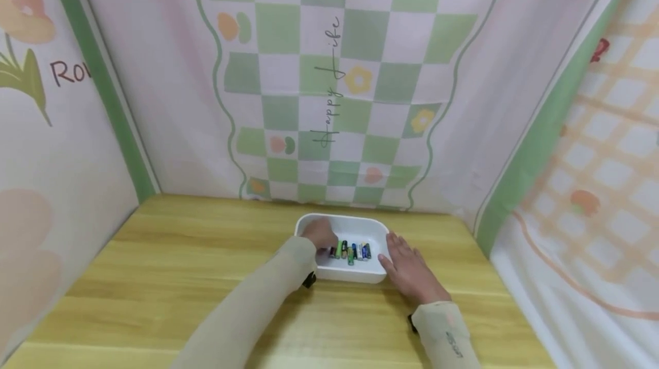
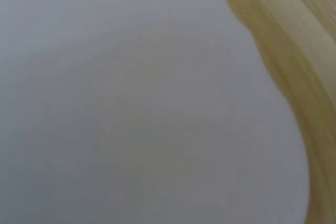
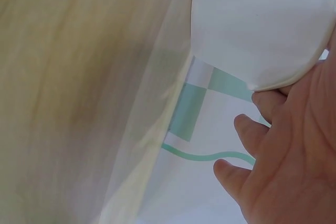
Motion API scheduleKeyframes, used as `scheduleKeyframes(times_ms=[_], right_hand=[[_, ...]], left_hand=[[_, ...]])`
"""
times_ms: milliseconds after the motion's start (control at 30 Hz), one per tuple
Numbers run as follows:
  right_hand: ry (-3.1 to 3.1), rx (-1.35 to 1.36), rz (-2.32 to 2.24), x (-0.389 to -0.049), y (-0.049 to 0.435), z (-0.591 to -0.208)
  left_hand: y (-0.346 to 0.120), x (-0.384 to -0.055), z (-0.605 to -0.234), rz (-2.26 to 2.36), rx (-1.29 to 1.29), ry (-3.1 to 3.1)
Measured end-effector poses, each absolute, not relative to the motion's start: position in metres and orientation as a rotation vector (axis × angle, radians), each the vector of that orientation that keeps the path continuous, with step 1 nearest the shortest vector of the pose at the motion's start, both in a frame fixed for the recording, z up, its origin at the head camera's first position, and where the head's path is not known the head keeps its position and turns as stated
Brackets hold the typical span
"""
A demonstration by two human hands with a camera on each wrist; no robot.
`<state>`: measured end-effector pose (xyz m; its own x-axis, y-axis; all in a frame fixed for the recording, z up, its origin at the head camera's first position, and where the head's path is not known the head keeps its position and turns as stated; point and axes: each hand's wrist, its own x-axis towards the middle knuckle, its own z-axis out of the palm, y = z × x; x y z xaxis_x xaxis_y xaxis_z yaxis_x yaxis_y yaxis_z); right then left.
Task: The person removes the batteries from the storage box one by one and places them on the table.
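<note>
A white rectangular tray sits on the table, with several small batteries side by side in it, green, blue, silver and dark. My left hand reaches over the tray's left end, fingers bent down beside a dark battery at the row's left end. Its fingertips are hidden, so I cannot tell whether they pinch a battery. At the tray's right end rests my right hand, thumb over the rim and fingers along the outside. In the right wrist view its fingers are spread and lightly bent beside the tray wall.
The wooden table runs back to a curtain with green and white checks. Fabric panels also hang at the left and right. A pale surface fills most of the left wrist view, with wood grain at its right.
</note>
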<state>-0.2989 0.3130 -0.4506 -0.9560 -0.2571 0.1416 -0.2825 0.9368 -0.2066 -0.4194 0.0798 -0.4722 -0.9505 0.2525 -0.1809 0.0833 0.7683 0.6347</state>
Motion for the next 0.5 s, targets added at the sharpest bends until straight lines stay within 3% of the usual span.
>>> scheduleKeyframes(times_ms=[500], right_hand=[[-2.976,0.407,0.351,-0.2982,0.3141,-0.4540]], left_hand=[[0.0842,-0.4133,-0.4666,0.985,0.199,2.663]])
